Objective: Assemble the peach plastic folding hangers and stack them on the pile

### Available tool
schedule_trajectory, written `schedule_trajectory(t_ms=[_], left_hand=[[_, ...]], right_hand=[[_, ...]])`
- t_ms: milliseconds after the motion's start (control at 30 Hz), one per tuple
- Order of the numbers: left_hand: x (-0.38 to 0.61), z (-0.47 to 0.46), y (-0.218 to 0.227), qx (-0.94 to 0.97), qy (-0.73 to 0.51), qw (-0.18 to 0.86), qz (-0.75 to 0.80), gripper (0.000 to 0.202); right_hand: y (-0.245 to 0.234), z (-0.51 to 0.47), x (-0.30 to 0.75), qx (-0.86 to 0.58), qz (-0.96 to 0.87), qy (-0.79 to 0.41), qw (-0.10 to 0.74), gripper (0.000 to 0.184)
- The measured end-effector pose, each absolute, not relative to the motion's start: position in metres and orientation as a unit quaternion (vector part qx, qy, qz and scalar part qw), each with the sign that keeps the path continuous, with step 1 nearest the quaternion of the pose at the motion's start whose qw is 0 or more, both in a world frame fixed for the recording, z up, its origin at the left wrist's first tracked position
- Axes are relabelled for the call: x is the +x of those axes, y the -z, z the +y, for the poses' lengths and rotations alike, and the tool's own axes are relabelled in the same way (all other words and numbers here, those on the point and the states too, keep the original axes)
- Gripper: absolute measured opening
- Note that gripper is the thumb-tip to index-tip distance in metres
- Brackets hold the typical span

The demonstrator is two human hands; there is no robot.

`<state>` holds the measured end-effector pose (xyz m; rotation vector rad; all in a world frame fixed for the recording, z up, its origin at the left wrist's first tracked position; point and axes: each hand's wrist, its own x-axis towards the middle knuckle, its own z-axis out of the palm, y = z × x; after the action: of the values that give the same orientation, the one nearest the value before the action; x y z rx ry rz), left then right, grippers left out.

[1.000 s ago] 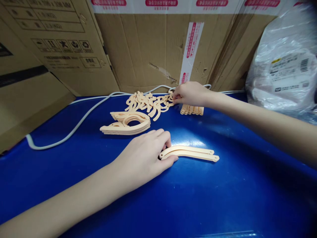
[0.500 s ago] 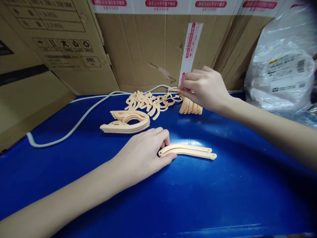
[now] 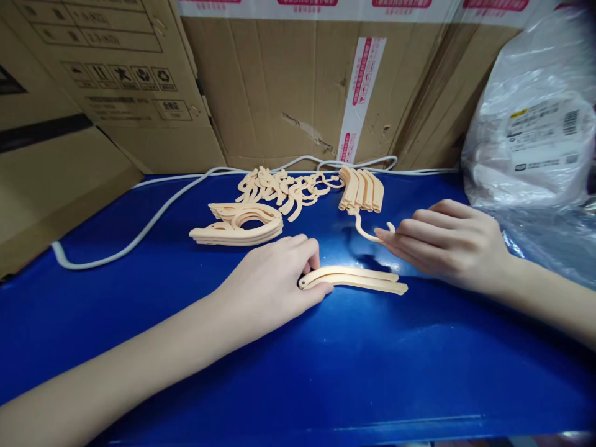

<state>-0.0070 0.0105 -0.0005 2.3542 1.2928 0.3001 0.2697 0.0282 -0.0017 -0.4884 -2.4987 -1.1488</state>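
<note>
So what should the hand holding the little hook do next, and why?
Probably carry the hook left to the end of the arm pieces pinched by the left hand: the right hand holds it near them, not touching.

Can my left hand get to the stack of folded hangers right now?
Probably yes: the hanger stack lies just beyond the left hand, nothing between them, though that hand holds the curved strips.

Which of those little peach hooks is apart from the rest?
The hook pinched by the right hand, in front of the stacked arm pieces; the other hooks lie tangled in a pile at the back, by the white cable.
</note>
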Motion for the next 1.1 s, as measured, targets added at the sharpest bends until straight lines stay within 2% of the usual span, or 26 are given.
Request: schedule_trajectory(t_ms=[300, 567, 1100], left_hand=[[-0.0086, 0.0085, 0.0030, 0.844, -0.117, 0.225, 0.472, 0.019], [-0.0070, 0.0105, -0.0001, 0.841, -0.113, 0.225, 0.479, 0.022], [-0.0044, 0.0102, -0.0020, 0.842, -0.087, 0.215, 0.487, 0.024]], right_hand=[[0.0081, 0.0243, 0.2721, -0.216, -0.912, 0.310, 0.158, 0.012], [0.0069, 0.0221, 0.2722, -0.246, -0.933, 0.220, 0.141, 0.021], [0.0125, 0.0209, 0.2728, -0.260, -0.935, 0.194, 0.141, 0.024]])
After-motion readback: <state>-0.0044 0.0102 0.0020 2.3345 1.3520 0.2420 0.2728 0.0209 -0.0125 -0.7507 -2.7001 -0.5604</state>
